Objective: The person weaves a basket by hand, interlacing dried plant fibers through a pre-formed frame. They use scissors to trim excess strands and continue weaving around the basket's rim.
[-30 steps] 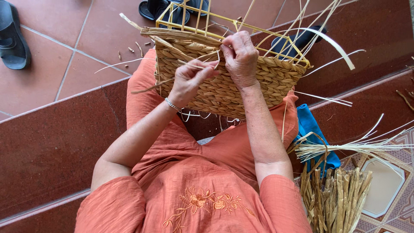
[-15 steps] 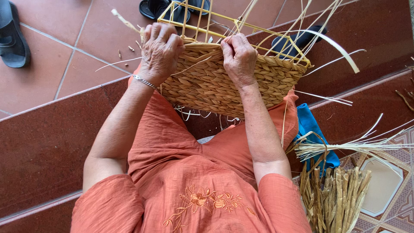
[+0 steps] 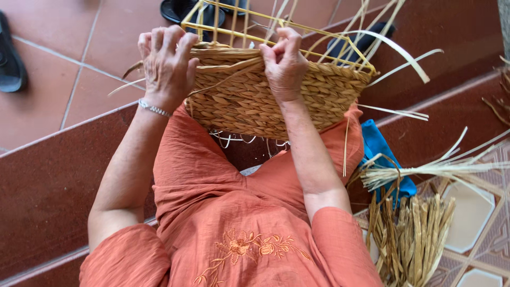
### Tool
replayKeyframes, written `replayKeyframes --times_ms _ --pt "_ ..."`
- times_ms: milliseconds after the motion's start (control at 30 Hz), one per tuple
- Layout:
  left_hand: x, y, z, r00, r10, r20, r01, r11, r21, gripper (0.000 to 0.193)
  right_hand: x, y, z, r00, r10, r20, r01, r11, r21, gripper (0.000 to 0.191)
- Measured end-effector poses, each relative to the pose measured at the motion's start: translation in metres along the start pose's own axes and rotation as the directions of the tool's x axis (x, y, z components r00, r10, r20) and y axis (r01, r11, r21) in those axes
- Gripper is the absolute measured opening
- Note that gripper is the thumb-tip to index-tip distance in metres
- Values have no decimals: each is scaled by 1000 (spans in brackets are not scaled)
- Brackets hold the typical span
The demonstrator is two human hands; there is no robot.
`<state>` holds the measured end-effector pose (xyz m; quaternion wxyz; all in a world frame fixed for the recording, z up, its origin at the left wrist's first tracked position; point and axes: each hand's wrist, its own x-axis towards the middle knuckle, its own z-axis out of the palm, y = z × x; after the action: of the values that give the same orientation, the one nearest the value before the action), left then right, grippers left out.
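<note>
A half-woven straw basket [image 3: 249, 101] on a yellow wire frame [image 3: 297, 29] rests on my knees, which are covered by orange cloth. My left hand [image 3: 166, 64] grips the basket's left corner and a dry straw strand [image 3: 223, 79] that runs across the rim. My right hand [image 3: 284, 61] pinches the weave at the middle of the top edge. Loose pale strands [image 3: 398, 53] stick out to the right of the frame.
A bundle of dried straw [image 3: 411, 239] lies at my right, beside a blue cloth [image 3: 380, 151]. Black sandals [image 3: 10, 58] lie at far left and others [image 3: 183, 10] behind the basket. Red tiled floor with a step edge [image 3: 53, 133] lies below.
My left hand has moved from the middle of the basket out to its left corner, pulling the strand along. My right hand has stayed on the top edge.
</note>
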<state>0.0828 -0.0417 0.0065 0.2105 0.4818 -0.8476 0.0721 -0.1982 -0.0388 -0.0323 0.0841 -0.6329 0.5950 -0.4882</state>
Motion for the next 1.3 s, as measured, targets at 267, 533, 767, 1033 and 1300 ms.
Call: replayKeyframes --times_ms 267,533,767,1033,1300 --pt "-17 53 18 997 65 49 -62 996 -56 36 -3 -18 12 928 -365 77 372 892 -256 14" --pt "6 9 12 986 -100 131 117 985 -130 18 5 -31 -24 914 -316 255 311 948 62 22" --pt "34 39 -19 884 135 -447 -16 965 261 21 14 -40 -11 944 -204 260 211 978 1 6" --pt "56 63 26 968 -134 210 201 919 -339 33 18 -48 -23 943 -123 309 105 992 76 6" --pt "54 52 44 903 -385 191 315 291 -903 11 22 -54 -17 969 -163 185 153 986 69 13"
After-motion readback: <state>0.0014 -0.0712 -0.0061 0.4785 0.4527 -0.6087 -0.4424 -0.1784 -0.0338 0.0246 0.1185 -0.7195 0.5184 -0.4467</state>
